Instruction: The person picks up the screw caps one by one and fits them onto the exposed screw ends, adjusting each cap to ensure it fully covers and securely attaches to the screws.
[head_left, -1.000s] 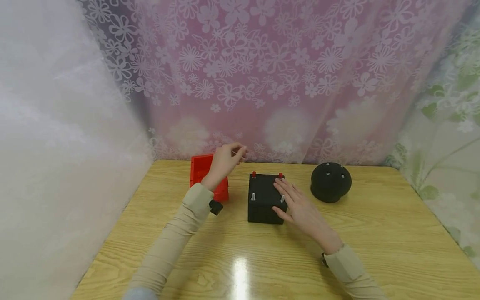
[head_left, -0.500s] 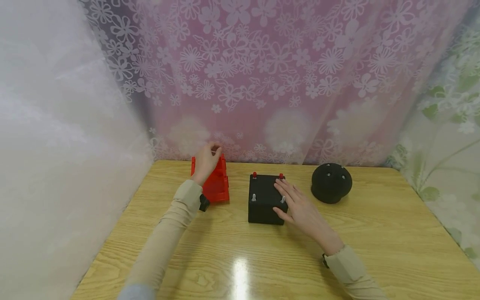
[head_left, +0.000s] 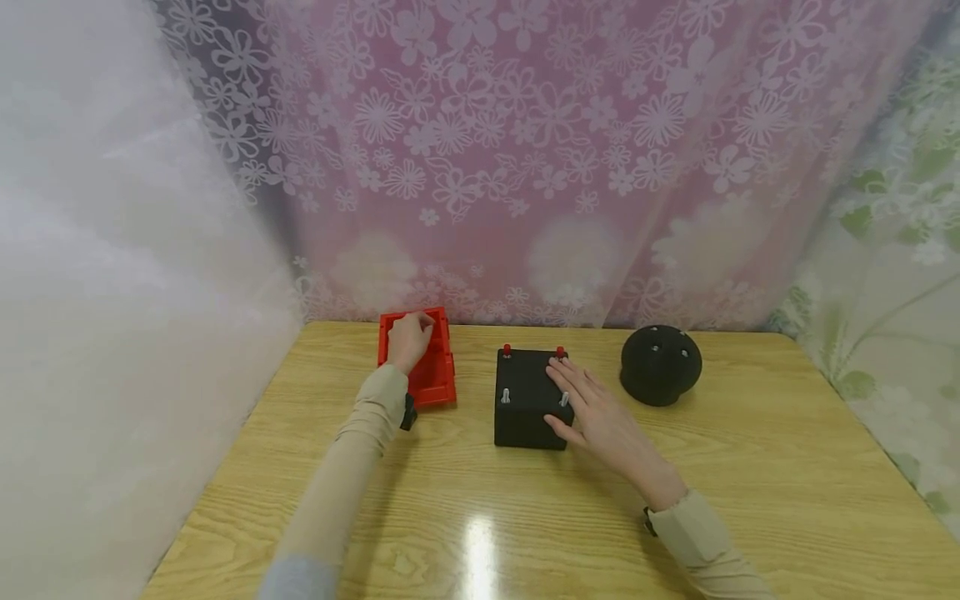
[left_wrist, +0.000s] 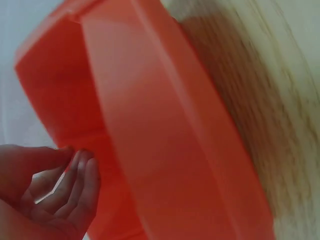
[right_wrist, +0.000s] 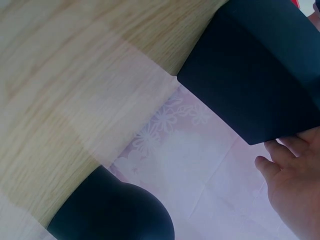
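Note:
My left hand [head_left: 409, 340] is over the red open bin [head_left: 432, 396], inside its rim. In the left wrist view, the thumb and fingertips of that hand [left_wrist: 60, 195] are loosely bent close together beside the bin's wall [left_wrist: 150, 120], with nothing visible between them. My right hand [head_left: 603, 425] rests with extended fingers on the right side of a black box [head_left: 528, 371]. Two red caps [head_left: 507, 351] top the box's rear posts, and two bare metal screws [head_left: 506, 396] stand at its front corners. The right wrist view shows fingers [right_wrist: 280, 155] touching the box's edge [right_wrist: 250, 75].
A black domed round piece [head_left: 660, 367] with several metal screw ends stands right of the box. Everything sits on a wooden table [head_left: 562, 533]. A pink floral curtain [head_left: 487, 167] hangs behind its far edge.
My left hand has moved left from between the bin and the box, then lowered into the bin. My right hand stays on the box.

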